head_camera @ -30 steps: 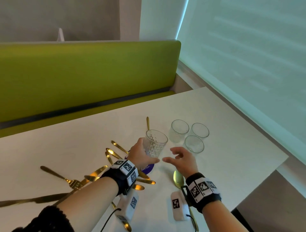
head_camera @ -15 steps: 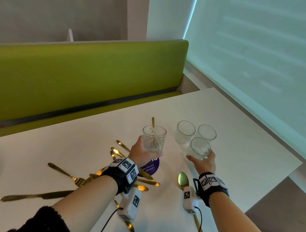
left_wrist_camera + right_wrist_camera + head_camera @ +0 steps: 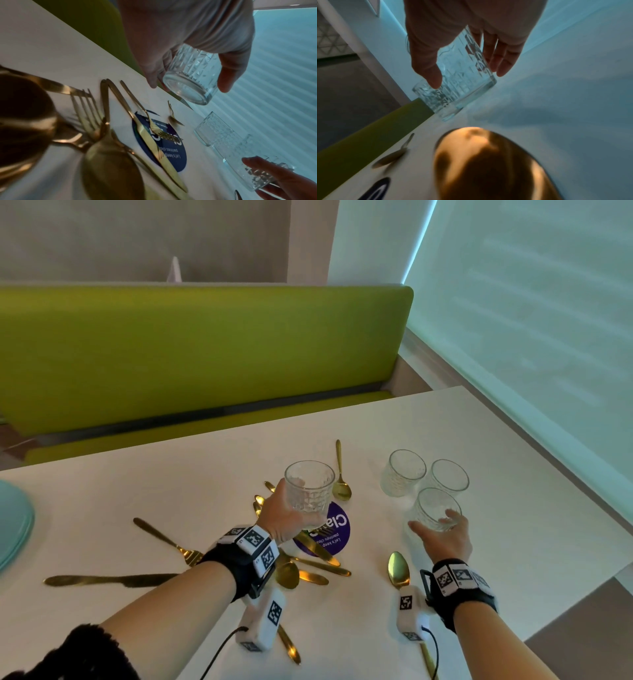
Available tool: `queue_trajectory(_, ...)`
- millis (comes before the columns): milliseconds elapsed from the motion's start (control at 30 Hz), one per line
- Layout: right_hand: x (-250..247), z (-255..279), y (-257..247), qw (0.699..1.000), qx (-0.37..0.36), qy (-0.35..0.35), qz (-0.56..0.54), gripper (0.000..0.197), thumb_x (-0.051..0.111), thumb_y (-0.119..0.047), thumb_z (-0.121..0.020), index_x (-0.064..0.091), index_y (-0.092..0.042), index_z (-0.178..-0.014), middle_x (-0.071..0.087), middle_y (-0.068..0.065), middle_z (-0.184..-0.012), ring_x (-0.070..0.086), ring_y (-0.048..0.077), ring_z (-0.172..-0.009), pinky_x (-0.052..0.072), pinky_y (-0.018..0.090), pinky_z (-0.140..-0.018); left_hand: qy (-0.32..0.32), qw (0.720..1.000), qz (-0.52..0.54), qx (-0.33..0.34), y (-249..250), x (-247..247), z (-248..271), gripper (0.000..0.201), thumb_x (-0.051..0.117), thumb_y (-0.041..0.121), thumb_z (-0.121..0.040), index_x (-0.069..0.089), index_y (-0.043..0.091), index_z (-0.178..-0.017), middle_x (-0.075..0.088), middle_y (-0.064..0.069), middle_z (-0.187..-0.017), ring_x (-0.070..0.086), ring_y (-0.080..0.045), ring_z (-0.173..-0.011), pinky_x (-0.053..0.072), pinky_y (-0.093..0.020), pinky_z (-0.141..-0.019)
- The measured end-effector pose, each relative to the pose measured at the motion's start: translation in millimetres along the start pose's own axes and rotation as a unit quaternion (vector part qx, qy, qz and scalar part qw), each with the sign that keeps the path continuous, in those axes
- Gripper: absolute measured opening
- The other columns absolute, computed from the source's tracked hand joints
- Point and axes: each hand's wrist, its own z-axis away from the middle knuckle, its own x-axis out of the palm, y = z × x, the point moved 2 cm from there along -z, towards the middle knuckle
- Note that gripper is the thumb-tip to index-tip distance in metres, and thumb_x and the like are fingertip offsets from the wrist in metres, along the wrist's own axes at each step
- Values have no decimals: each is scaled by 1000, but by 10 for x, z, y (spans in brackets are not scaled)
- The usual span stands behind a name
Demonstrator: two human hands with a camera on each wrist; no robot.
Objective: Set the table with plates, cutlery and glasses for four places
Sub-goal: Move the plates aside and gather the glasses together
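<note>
My left hand (image 3: 286, 517) grips a clear patterned glass (image 3: 309, 486) and holds it above the white table (image 3: 154, 491); the left wrist view shows its base (image 3: 187, 89) off the surface. My right hand (image 3: 442, 534) curls round a second glass (image 3: 434, 509), thumb on one side and fingers on the other (image 3: 458, 75). Two more glasses (image 3: 402, 472) (image 3: 449, 475) stand just behind it. Gold forks, knives and spoons (image 3: 308, 566) lie scattered under my left wrist. The edge of a pale teal plate (image 3: 15, 529) shows at far left.
A purple round sticker (image 3: 334, 534) lies on the table under some cutlery. One gold spoon (image 3: 399, 568) lies by my right wrist, another (image 3: 340, 474) behind the held glass. A green bench (image 3: 205, 354) runs along the far side. The table edge drops off at right.
My right hand reached forward from open beside the left and closed round the nearest glass. My left hand has kept its glass lifted, shifting slightly.
</note>
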Motion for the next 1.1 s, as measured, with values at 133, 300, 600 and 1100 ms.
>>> queue_trajectory(133, -21, 407, -190, 999, -34, -15, -10, 73, 85, -23, -63, 47, -16, -125, 61, 7, -117, 56, 28, -112, 42, 36, -98, 6, 1000, 5, 6, -89, -198, 197, 76, 86, 24, -59, 46, 22, -124, 60, 4, -116, 56, -16, -107, 42, -18, -79)
queue_trajectory(300, 186, 1226, -463, 993, -85, -81, -17, 74, 86, -23, -62, 48, -18, -125, 57, -1, -107, 55, 20, -104, 41, 28, -87, 9, 1000, 5, 16, -330, -605, 559, 82, 85, 28, -55, 44, 24, -126, 56, 4, -119, 54, -18, -110, 42, -26, -87)
queue_trajectory(600, 1038, 3108, -655, 966, -138, -219, 24, 77, 86, -24, -60, 49, -18, -127, 59, 3, -118, 56, 21, -109, 43, 25, -86, 106, 994, -9, 20, -1131, -1935, 1556, 88, 90, 23, -49, 50, 15, -127, 52, -5, -123, 52, -23, -118, 44, -32, -98)
queue_trajectory(1100, 2375, 5250, -832, 888, -197, -395, 130, 78, 85, -31, -61, 46, -20, -128, 57, 4, -126, 54, 19, -115, 44, 27, -94, 240, 965, -39, -95, -2557, -3615, 2746, 86, 89, 18, -58, 47, 9, -132, 57, -10, -132, 55, -24, -120, 39, -27, -99)
